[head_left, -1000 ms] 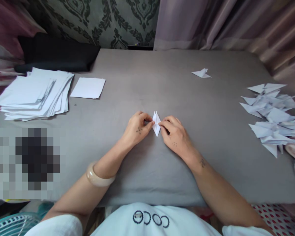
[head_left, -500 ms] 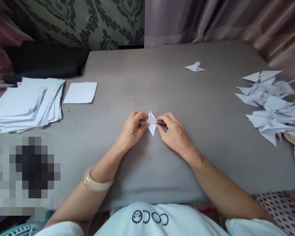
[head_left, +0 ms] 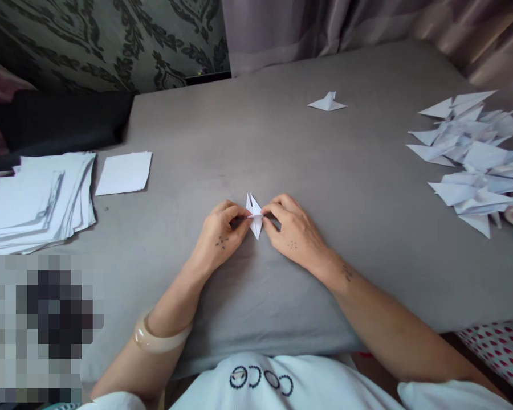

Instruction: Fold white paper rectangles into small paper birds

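A small folded white paper piece, diamond-shaped with two narrow points at its far end, is between my hands at the middle of the grey-covered table. My left hand pinches its left edge between thumb and fingers. At the opposite edge, my right hand pinches it the same way. A crease or flap runs across the paper between the two pinches. The fingertips cover its side corners.
To the left lie a stack of white paper sheets and a smaller pile of square paper. A black cloth rests behind them. One folded paper bird sits far back; several more lie heaped at right.
The camera view has tilted and shifted a little. Both hands keep hold of the folded paper, whose upper flap now looks opened or folded across its middle.
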Motion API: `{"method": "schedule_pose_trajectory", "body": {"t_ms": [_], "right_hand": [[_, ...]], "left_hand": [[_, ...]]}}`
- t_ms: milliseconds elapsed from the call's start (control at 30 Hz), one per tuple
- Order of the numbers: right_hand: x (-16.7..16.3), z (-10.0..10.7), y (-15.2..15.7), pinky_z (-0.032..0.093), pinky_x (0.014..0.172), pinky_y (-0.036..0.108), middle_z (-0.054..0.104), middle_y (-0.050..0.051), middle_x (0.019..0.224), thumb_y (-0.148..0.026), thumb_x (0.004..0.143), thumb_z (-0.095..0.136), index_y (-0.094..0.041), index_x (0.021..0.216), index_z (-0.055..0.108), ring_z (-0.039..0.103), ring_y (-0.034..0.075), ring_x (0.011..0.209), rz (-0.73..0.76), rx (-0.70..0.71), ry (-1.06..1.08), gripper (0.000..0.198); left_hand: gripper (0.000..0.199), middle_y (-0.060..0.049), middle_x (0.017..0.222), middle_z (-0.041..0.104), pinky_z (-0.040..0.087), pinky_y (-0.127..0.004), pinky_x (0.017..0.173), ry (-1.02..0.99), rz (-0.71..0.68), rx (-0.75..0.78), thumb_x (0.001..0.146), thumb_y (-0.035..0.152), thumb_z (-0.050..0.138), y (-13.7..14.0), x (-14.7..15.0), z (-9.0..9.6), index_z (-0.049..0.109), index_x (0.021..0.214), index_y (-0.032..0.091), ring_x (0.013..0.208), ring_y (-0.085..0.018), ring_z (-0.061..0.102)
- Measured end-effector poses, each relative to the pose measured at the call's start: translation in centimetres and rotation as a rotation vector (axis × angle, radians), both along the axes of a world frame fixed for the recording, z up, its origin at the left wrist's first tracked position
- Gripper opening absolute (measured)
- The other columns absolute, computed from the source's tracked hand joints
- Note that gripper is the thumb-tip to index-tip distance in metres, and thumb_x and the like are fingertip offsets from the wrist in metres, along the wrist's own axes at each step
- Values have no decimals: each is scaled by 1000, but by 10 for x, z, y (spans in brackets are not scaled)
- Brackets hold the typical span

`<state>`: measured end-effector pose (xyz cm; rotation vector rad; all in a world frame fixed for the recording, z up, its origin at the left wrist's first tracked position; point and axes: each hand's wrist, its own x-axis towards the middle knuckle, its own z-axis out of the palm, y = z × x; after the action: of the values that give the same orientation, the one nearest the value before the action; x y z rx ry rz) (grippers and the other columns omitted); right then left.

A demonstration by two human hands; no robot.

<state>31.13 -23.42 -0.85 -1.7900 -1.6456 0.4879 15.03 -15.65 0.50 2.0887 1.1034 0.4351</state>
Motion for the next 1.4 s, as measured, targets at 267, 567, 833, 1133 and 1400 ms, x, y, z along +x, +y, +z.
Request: {"method": "schedule_pose_trajectory", "body": {"t_ms": [267,567,833,1133,1400], "right_hand": [[-1,0,9,48,85,33,56,8,102,-24,94,50,-19,92,64,59,18,88,-39,-57,-18,16],[-2,-1,11,47,74,31,56,6,105,-25,91,53,-19,85,63,56,14,76,-90,-85,-18,13],[-1,-6,14,48,77,33,57,5,104,-29,88,57,-20,81,61,57,15,77,-90,-80,-7,12],[0,-4,11,46,74,28,60,3,101,-25,91,55,-24,99,63,59,15,85,-35,-45,-8,12],[-6,-3,6,44,70,29,61,5,103,-21,96,46,-29,116,69,58,19,95,92,-16,-337,31]], "left_hand": [[11,-6,94,59,48,-28,74,8,57,61,85,25,62,0,2,-6,67,88,16,80,-15,57],[8,-8,98,56,48,-30,74,24,89,52,86,21,58,0,5,-7,64,84,14,80,-16,55],[10,-6,95,53,47,-29,71,10,96,30,85,20,62,2,3,-7,59,77,15,75,-14,52],[5,-3,90,51,46,-28,72,-59,93,12,83,11,61,6,1,-11,60,82,16,73,-13,50],[3,-3,88,55,45,-26,68,-28,87,37,83,15,61,7,-1,-14,62,81,16,70,-12,52]]}}
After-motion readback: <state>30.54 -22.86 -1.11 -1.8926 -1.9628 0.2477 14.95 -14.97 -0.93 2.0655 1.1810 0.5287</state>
